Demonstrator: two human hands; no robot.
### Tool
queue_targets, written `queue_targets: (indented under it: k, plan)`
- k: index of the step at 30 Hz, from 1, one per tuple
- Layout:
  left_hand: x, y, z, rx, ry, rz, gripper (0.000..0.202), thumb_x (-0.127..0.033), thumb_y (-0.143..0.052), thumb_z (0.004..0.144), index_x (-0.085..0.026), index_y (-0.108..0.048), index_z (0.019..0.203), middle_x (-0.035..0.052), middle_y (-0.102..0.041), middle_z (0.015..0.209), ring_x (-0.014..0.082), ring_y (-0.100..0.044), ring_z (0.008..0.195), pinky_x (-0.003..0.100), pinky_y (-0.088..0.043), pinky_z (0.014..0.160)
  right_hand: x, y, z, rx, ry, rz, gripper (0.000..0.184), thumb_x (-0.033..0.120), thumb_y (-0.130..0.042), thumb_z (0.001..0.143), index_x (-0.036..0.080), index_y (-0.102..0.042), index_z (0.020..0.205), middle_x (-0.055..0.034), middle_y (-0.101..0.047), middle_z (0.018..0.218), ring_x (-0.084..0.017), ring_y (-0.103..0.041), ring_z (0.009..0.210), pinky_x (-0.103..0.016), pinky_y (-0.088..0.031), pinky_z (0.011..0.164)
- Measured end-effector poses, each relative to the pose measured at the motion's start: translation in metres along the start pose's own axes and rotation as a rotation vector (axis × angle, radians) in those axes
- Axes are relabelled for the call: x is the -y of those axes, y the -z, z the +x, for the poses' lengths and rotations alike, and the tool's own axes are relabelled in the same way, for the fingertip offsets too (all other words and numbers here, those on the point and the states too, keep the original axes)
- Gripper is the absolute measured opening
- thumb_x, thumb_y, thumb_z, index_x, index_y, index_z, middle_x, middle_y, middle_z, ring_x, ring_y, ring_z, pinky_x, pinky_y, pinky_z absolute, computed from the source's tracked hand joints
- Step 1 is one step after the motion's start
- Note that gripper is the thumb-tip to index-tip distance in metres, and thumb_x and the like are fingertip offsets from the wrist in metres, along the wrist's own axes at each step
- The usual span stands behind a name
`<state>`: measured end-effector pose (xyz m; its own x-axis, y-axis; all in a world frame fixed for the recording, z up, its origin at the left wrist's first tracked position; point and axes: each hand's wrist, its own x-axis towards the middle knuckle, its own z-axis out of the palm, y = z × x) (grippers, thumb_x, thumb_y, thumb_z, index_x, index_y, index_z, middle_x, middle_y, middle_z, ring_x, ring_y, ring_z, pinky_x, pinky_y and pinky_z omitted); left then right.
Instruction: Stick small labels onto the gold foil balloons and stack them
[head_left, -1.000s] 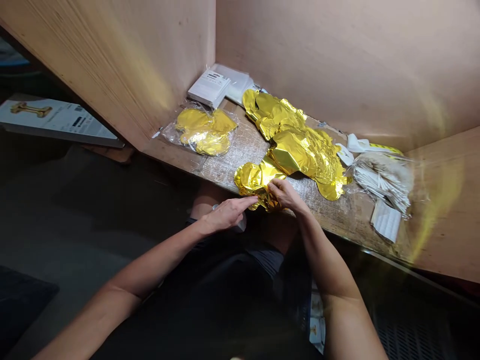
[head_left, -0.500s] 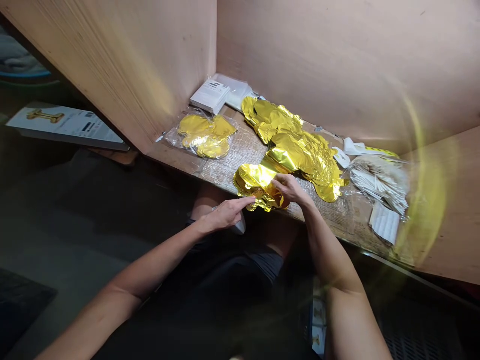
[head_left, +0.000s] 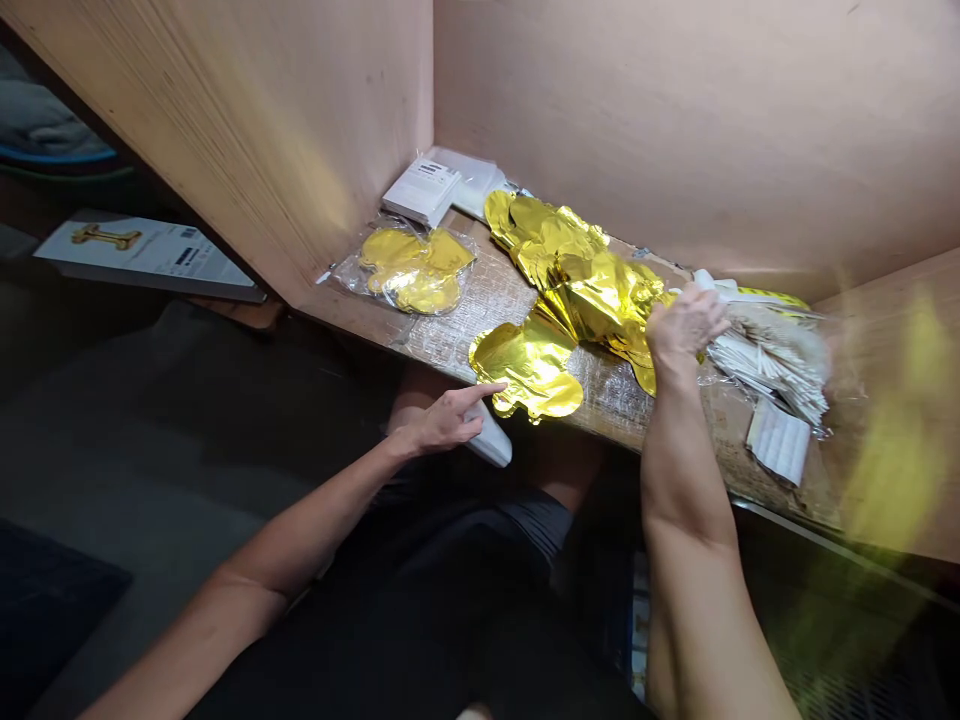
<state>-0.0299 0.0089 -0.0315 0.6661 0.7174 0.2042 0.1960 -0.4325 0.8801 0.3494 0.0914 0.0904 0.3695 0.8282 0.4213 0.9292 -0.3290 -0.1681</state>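
A flat gold foil balloon [head_left: 529, 370] lies at the shelf's front edge, with its far end running up to the gold pile. My left hand [head_left: 446, 420] points its index finger onto the near left edge of this balloon; its other fingers are bent. Beneath that hand shows a smooth white object [head_left: 491, 440] whose kind I cannot make out. My right hand [head_left: 686, 320] is over the right end of a heap of gold foil balloons [head_left: 592, 285], fingers bent but apart, beside thin white straws [head_left: 772, 365] in clear plastic. The heap's right end is partly hidden by it.
Bagged gold balloons [head_left: 420, 265] lie on the left, before a stack of white cards [head_left: 424, 190]. Wooden panels [head_left: 675, 130] enclose the back and sides. A small white corrugated piece [head_left: 780, 440] lies front right. A printed pack [head_left: 150, 255] sits outside, left.
My right hand has left the front balloon and moved right to the end of the heap. The front balloon now lies flatter. My left hand keeps its finger at the balloon's edge.
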Motion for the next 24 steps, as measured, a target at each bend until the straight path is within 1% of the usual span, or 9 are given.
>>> queue_targets:
  k: [1, 3, 6, 7, 9, 14, 17, 20, 24]
  plan:
    - [-0.004, 0.005, -0.002, -0.044, 0.004, -0.045, 0.073, -0.006, -0.058, 0.086, -0.019, -0.052, 0.157, 0.0109, -0.066, 0.149, 0.0246, -0.065, 0.137, 0.039, -0.049, 0.121, 0.002, 0.006, -0.006, -0.087, -0.033, 0.015, 0.039, 0.040, -0.047, 0.105, 0.005, -0.063, 0.111, -0.0327, -0.061, 0.122, -0.035, -0.058, 0.116, -0.056, -0.040, 0.093]
    - [-0.012, 0.014, -0.007, -0.138, -0.026, -0.139, 0.070, -0.009, -0.060, 0.089, -0.022, -0.052, 0.157, 0.0110, -0.061, 0.156, 0.0257, -0.060, 0.143, 0.041, -0.044, 0.125, 0.018, 0.016, -0.041, -0.015, 0.048, 0.198, 0.034, 0.042, -0.056, 0.101, 0.012, -0.063, 0.115, -0.0244, -0.064, 0.122, -0.034, -0.059, 0.116, -0.055, -0.044, 0.097]
    - [-0.018, 0.022, -0.012, -0.209, -0.090, -0.248, 0.068, -0.013, -0.062, 0.092, -0.024, -0.050, 0.158, 0.0120, -0.057, 0.160, 0.0261, -0.055, 0.148, 0.041, -0.043, 0.127, 0.058, 0.021, -0.117, 0.726, 0.360, 0.711, 0.035, 0.050, -0.068, 0.096, 0.023, -0.060, 0.117, -0.0122, -0.068, 0.117, -0.028, -0.065, 0.108, -0.043, -0.055, 0.088]
    - [-0.018, 0.023, -0.014, -0.216, -0.103, -0.268, 0.067, -0.014, -0.063, 0.093, -0.025, -0.050, 0.158, 0.0129, -0.056, 0.160, 0.0263, -0.055, 0.149, 0.041, -0.044, 0.126, 0.070, 0.020, -0.140, 0.929, 0.358, 0.872, 0.037, 0.051, -0.070, 0.095, 0.025, -0.058, 0.118, -0.0103, -0.067, 0.119, -0.026, -0.066, 0.106, -0.040, -0.056, 0.086]
    - [-0.018, 0.024, -0.017, -0.220, -0.111, -0.293, 0.063, -0.018, -0.063, 0.095, -0.024, -0.051, 0.156, 0.0146, -0.056, 0.160, 0.0271, -0.054, 0.149, 0.043, -0.044, 0.126, 0.088, 0.016, -0.171, 1.125, 0.242, 1.154, 0.038, 0.055, -0.071, 0.094, 0.027, -0.051, 0.111, -0.0066, -0.067, 0.112, -0.022, -0.066, 0.095, -0.035, -0.056, 0.078]
    - [-0.022, 0.028, -0.018, -0.286, 0.108, -0.477, 0.082, -0.031, -0.078, 0.088, -0.022, -0.042, 0.160, 0.0197, -0.048, 0.165, 0.0322, -0.055, 0.148, 0.046, -0.047, 0.122, 0.092, 0.007, -0.184, 0.995, -0.005, 1.369, 0.048, 0.054, -0.081, 0.087, 0.027, -0.041, 0.092, 0.0003, -0.059, 0.087, -0.017, -0.055, 0.074, -0.030, -0.048, 0.066]
    - [-0.026, 0.031, -0.015, -0.119, 0.402, -0.697, 0.091, -0.039, -0.091, 0.076, -0.012, -0.050, 0.153, 0.0235, -0.066, 0.145, 0.0340, -0.072, 0.122, 0.043, -0.060, 0.103, 0.091, 0.006, -0.183, 0.904, -0.006, 1.339, 0.045, 0.051, -0.080, 0.089, 0.026, -0.042, 0.087, 0.0006, -0.058, 0.085, -0.016, -0.053, 0.073, -0.029, -0.047, 0.066]
    - [-0.031, 0.032, -0.014, 0.057, 0.530, -0.773, 0.066, -0.040, -0.092, 0.073, -0.007, -0.072, 0.126, 0.0183, -0.078, 0.123, 0.0314, -0.076, 0.109, 0.040, -0.059, 0.099, 0.093, 0.007, -0.186, 0.834, 0.105, 1.211, 0.034, 0.047, -0.073, 0.094, 0.025, -0.048, 0.085, -0.0008, -0.060, 0.085, -0.018, -0.057, 0.077, -0.032, -0.049, 0.071]
    - [-0.041, 0.031, -0.014, 0.023, 0.510, -0.671, 0.047, -0.036, -0.086, 0.079, -0.011, -0.078, 0.118, 0.0114, -0.081, 0.116, 0.0258, -0.075, 0.104, 0.033, -0.057, 0.095, 0.097, 0.010, -0.195, 0.444, 0.390, 0.772, 0.013, 0.037, -0.065, 0.099, 0.026, -0.067, 0.093, -0.0077, -0.068, 0.101, -0.026, -0.062, 0.098, -0.045, -0.048, 0.092]
